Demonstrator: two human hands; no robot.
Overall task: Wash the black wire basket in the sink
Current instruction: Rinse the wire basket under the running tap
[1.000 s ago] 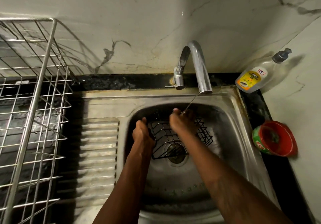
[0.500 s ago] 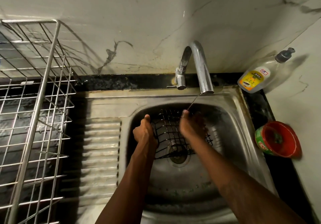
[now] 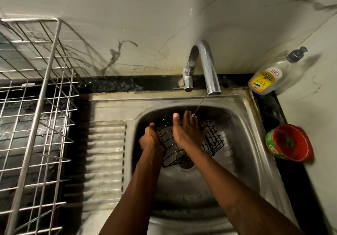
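Note:
The black wire basket (image 3: 212,140) is held tilted inside the steel sink (image 3: 242,143), above the drain. My left hand (image 3: 150,139) grips its left edge with curled fingers. My right hand (image 3: 186,130) lies flat on top of the basket with straight fingers, thumb up. A thin stream of water falls from the curved tap (image 3: 209,70) onto the fingertips of my right hand. The middle of the basket is hidden under that hand.
A tall steel wire rack (image 3: 36,107) stands on the counter at the left, beside the ribbed drainboard (image 3: 105,154). A dish soap bottle (image 3: 268,78) leans in the back right corner. A red and green tub (image 3: 290,142) sits on the counter right of the sink.
My right hand has slid forward over the basket and flattened out, thumb raised. The basket has tilted and shifted slightly under the stream. My left hand keeps its grip.

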